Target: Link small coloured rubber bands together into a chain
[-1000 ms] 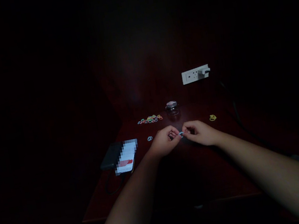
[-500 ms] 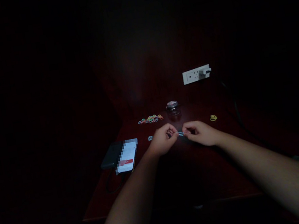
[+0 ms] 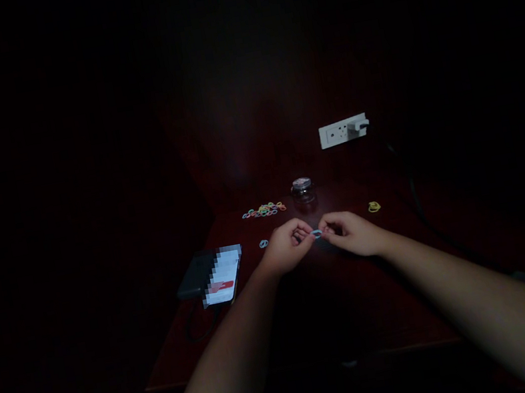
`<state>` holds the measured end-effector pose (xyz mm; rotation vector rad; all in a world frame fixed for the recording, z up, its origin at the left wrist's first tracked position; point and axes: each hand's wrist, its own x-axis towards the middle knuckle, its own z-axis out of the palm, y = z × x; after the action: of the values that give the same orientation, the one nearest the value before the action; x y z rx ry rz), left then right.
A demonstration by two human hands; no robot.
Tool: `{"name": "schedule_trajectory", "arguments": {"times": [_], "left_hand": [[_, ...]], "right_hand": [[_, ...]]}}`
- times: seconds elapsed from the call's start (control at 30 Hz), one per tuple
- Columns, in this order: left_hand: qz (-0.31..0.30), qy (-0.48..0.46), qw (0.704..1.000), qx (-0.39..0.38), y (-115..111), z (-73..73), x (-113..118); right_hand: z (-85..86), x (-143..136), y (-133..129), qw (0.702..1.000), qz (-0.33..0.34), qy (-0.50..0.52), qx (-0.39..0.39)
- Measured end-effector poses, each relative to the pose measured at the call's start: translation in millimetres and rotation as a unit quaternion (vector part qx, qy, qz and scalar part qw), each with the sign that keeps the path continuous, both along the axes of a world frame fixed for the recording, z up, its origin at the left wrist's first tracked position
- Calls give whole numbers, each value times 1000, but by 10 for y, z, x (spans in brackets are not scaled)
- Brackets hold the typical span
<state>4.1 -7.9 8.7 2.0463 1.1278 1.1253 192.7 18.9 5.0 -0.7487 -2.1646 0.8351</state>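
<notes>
Between my two hands is a small light-blue elastic hair band (image 3: 316,233), held just above the dark red table (image 3: 315,322). My left hand (image 3: 290,244) pinches its left side between thumb and fingers, and my right hand (image 3: 350,232) pinches its right side. The band forms a small rounded loop. Just left of my left hand lies a pale blue band or bands (image 3: 263,244). A pile of several multicoloured bands (image 3: 265,210) sits toward the back, and yellow bands (image 3: 374,206) lie to the right of my right hand.
A clear lidded jar (image 3: 303,191) stands at the back of the table. On the left lie a lit phone (image 3: 225,277) and a dark block (image 3: 196,274) with a cable. A wall socket (image 3: 343,131) holds a plug; a dark cable (image 3: 419,203) runs down on the right.
The light-blue band has gone from stretched into two near-parallel strands to a looser, rounder loop. Both hands keep their pinch and have hardly moved.
</notes>
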Motion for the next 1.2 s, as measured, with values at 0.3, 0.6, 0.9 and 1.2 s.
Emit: {"name": "schedule_trajectory", "arguments": {"times": [0.3,0.6,0.9,1.2], "left_hand": [[-44,12,999,-16,-21,4,-15],[-34,14,999,-1,-25,16,-17],[-28,10,1000,-3,-20,-5,0],[-21,0,999,35,-2,-36,9]], "right_hand": [[15,-8,-8,999,-19,-23,10],[30,-9,-21,999,-22,-21,13],[29,-5,-25,1000,-15,-15,17],[37,-9,-25,999,-23,-11,31]]}}
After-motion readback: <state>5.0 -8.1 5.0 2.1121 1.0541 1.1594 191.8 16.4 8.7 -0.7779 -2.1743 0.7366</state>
